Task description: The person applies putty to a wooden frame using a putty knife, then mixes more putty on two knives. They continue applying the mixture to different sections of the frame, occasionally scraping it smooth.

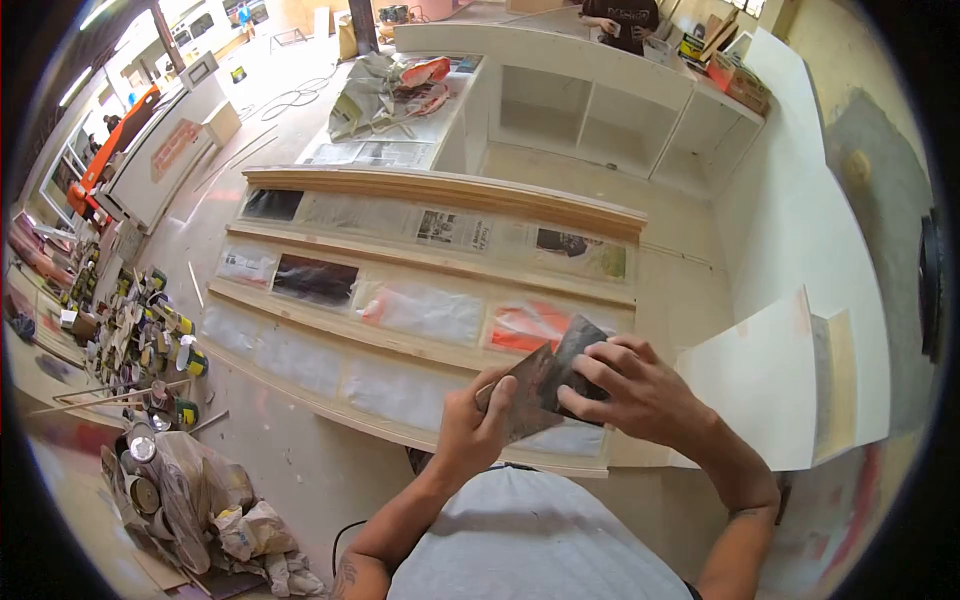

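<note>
Sandpaper sheet (548, 375) between both hands

Probably a carpentry workshop: bare wooden mouldings (440, 190) drying over newspaper (450, 228), unpainted white cabinets (600, 110), paint tins (160, 340) crowding the dusty floor (280, 130).

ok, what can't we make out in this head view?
- Dark sheet: held by left hand and right hand; fingers cover part of it, material unclear.
- Wooden strip nearest the person: hands and torso hide its middle.
- Cans on the floor: too small, labels unreadable.
- Person at the counter: cut off by the top edge.
- Newspaper print: blurred.
</note>
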Action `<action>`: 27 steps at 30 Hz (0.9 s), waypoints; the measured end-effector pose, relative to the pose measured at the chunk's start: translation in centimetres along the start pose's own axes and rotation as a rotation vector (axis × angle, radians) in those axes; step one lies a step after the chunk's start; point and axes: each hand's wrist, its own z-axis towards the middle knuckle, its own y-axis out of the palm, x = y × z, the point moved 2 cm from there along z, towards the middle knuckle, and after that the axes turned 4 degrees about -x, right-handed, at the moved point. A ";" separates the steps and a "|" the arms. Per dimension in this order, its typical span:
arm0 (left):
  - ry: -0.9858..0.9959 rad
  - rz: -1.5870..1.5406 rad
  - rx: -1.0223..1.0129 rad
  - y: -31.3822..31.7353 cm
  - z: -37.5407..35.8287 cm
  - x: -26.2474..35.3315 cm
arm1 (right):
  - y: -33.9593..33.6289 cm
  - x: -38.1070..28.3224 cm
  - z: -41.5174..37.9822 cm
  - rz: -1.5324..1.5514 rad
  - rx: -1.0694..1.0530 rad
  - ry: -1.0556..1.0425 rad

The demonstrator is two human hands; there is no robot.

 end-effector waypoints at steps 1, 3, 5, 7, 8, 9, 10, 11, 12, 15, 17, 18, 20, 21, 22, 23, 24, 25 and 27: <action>-0.013 0.047 -0.004 0.2 0.0 0.4 | -0.1 -0.2 -0.6 0.002 0.001 0.010; -0.007 -0.006 -0.005 0.5 0.2 -0.2 | -0.6 0.1 -1.6 0.018 -0.111 0.031; -0.026 -0.045 -0.018 0.7 0.0 0.3 | -0.4 -0.2 -1.7 0.073 -0.008 0.062; -0.083 0.062 -0.015 0.8 -0.2 1.8 | 0.8 -0.2 -1.7 0.078 0.029 0.056; -0.072 0.075 -0.032 0.8 0.2 1.7 | 1.0 -0.1 -2.4 0.094 -0.014 0.075; -0.072 0.000 -0.013 0.6 0.6 1.1 | 0.6 0.0 -2.6 0.086 -0.005 0.089; -0.080 -0.078 0.009 0.6 0.8 1.0 | 0.0 -0.2 -2.7 0.093 0.073 0.105; -0.083 -0.073 -0.002 0.8 0.9 1.3 | -0.4 -0.4 -2.8 0.103 0.150 0.122; -0.051 -0.027 -0.030 1.1 1.0 1.9 | 0.0 -0.5 -2.8 0.131 0.185 0.124; -0.059 -0.073 -0.072 1.0 1.8 2.2 | 1.3 -0.2 -4.2 0.214 0.123 0.230; -0.100 -0.168 -0.072 1.4 2.6 1.1 | 0.6 -1.0 -4.5 0.348 0.257 0.270; -0.173 -0.410 -0.103 2.4 2.7 -0.4 | 0.4 -1.6 -4.8 0.492 0.384 0.306; -0.362 -0.792 -0.150 4.6 2.2 -1.7 | 1.9 -2.6 -5.1 0.545 0.454 0.264; -0.518 -1.067 -0.150 6.0 1.8 -2.8 | 2.8 -3.2 -4.8 0.598 0.510 0.269; -0.509 -1.069 -0.154 6.9 1.9 -3.5 | 4.7 -3.4 -5.0 0.600 0.521 0.259; -0.503 -1.072 -0.152 7.3 1.9 -4.0 | 7.2 -3.3 -5.5 0.664 0.582 0.369; -0.433 -1.019 -0.192 7.3 2.0 -4.2 | 8.7 -2.8 -6.1 0.729 0.638 0.476; -0.365 -0.965 -0.232 7.1 2.2 -4.3 | 9.4 -1.9 -6.6 0.632 0.473 0.609; -0.296 -0.935 -0.285 6.3 2.5 -4.4 | 9.8 0.4 -7.8 0.284 0.231 0.655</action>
